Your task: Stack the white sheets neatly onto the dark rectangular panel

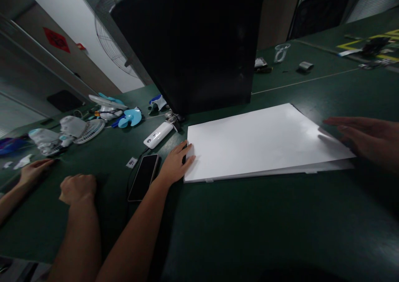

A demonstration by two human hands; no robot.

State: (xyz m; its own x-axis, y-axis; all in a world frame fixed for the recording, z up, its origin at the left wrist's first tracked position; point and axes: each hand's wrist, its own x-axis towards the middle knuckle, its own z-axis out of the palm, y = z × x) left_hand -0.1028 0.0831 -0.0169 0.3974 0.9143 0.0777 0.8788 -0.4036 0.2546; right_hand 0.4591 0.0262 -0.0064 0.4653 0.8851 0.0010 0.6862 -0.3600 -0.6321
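A large white sheet (258, 143) lies flat on the dark green table (249, 224), with a second white layer showing under its front edge. My left hand (175, 164) grips the sheet's left edge, thumb and fingers curled over the near-left corner. My right hand (369, 138) is flat with its fingers stretched out. It sits just beyond the sheet's right corner, and I cannot tell whether it touches it.
A big black box (193, 41) stands behind the sheet. A black phone (144, 177) and a white power bank (158, 135) lie left of my hand. Another person's fist (77, 188) and other hand (34, 170) rest at left, near small fan parts (81, 130).
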